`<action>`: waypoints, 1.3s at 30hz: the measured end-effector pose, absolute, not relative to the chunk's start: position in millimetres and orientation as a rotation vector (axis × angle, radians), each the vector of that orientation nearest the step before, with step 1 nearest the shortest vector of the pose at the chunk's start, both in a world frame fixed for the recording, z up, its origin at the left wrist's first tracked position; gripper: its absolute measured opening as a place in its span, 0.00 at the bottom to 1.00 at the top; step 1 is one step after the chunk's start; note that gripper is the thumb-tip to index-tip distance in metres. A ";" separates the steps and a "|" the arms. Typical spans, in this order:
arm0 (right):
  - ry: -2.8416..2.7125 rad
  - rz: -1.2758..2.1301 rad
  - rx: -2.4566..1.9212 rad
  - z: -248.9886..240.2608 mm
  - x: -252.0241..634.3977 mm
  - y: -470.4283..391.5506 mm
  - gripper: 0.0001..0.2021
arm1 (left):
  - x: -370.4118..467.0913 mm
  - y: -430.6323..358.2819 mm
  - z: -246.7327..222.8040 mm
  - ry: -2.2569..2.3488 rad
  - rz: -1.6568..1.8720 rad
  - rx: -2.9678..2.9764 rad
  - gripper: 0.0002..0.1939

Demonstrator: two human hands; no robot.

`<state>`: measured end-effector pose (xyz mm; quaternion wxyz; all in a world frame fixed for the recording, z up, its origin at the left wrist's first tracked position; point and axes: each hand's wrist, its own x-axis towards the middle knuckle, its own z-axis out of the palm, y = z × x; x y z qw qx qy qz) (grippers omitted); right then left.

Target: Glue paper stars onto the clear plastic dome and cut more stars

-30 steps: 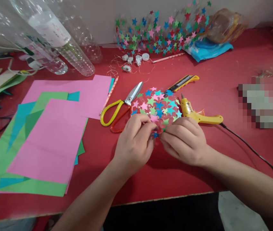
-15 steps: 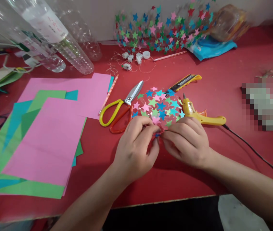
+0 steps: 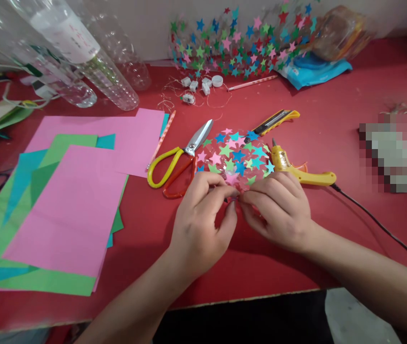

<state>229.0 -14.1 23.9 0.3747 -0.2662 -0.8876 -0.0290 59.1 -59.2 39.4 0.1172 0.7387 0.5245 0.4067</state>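
Note:
My left hand (image 3: 203,220) is closed in a pinch, thumb against fingers. My right hand (image 3: 282,208) is pinched too, and the two sets of fingertips meet. Between them is a tiny piece, mostly covered by the fingers, so I cannot make it out. Just beyond my knuckles lies a clear plastic piece (image 3: 238,156) covered with pink, blue and green paper stars; whether my fingers touch its near edge I cannot tell. Scissors (image 3: 189,152) with a yellow and a red handle lie to its left. A yellow glue gun (image 3: 292,168) lies right of it, close to my right hand.
Coloured paper sheets (image 3: 70,205) are piled at left, a pencil (image 3: 162,138) beside them. A box cutter (image 3: 275,122) lies behind the stars. Plastic bottles (image 3: 117,86), small light-string units (image 3: 193,86), a larger star-covered clear piece (image 3: 239,45) and a blue packet (image 3: 314,74) stand at the back.
The small blue bit that showed between my fingertips is now mostly hidden. Both hands stay in nearly the same place, with only slight finger movement.

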 end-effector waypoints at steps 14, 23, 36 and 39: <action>-2.252 -0.004 -0.739 27.1 227.4 -14.7 0.06 | 59.2 -61.0 41.6 1.562 1.116 2.026 0.08; -2.273 -0.059 -0.756 25.6 228.0 -14.4 0.04 | 60.1 -62.2 44.4 1.620 1.050 1.990 0.09; -2.101 0.027 -0.948 35.7 243.0 -2.1 0.08 | 52.4 -63.9 50.3 1.894 0.878 2.227 0.09; -2.077 0.072 -0.952 33.0 245.6 3.3 0.07 | 51.0 -62.9 49.2 1.944 0.834 2.233 0.09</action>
